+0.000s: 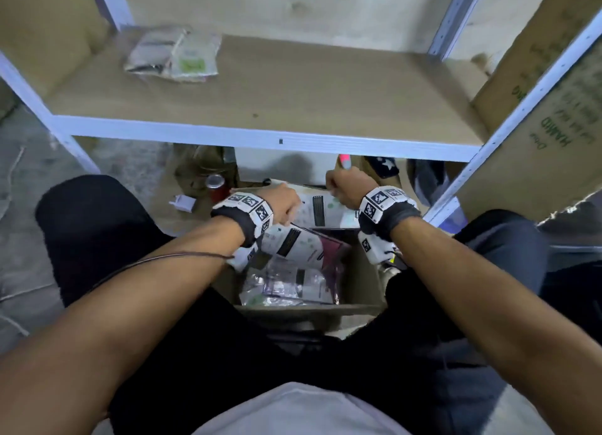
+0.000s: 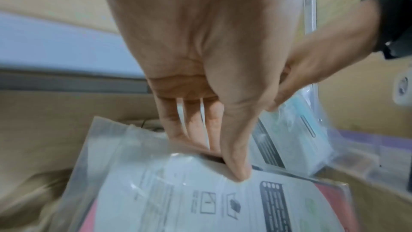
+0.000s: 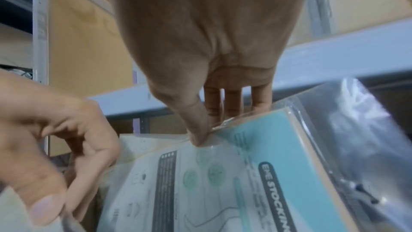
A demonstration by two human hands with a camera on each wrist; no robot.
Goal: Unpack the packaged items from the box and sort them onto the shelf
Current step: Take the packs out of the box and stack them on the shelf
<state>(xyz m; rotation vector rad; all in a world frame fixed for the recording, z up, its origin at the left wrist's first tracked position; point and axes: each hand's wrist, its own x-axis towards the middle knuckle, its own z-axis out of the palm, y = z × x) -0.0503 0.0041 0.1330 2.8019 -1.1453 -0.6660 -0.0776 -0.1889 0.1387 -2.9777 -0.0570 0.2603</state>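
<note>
An open cardboard box (image 1: 361, 288) sits on the floor between my knees, holding several plastic-wrapped packets. My left hand (image 1: 286, 203) pinches the top edge of a white-and-red packet (image 1: 293, 242) (image 2: 178, 191), thumb in front and fingers (image 2: 189, 130) behind. My right hand (image 1: 345, 187) pinches the top edge of a white-and-teal stocking packet (image 1: 325, 206) (image 3: 256, 174), thumb on the plastic rim. Both packets are lifted partly out of the box. Two packets (image 1: 172, 55) lie at the back left of the wooden shelf (image 1: 293, 86).
The shelf's white front rail (image 1: 260, 136) runs just above my hands, with a white upright (image 1: 521, 108) to the right. A red can (image 1: 216, 185) and a white plug (image 1: 184, 203) lie on the floor left of the box. A large cardboard sheet (image 1: 553, 125) leans at right.
</note>
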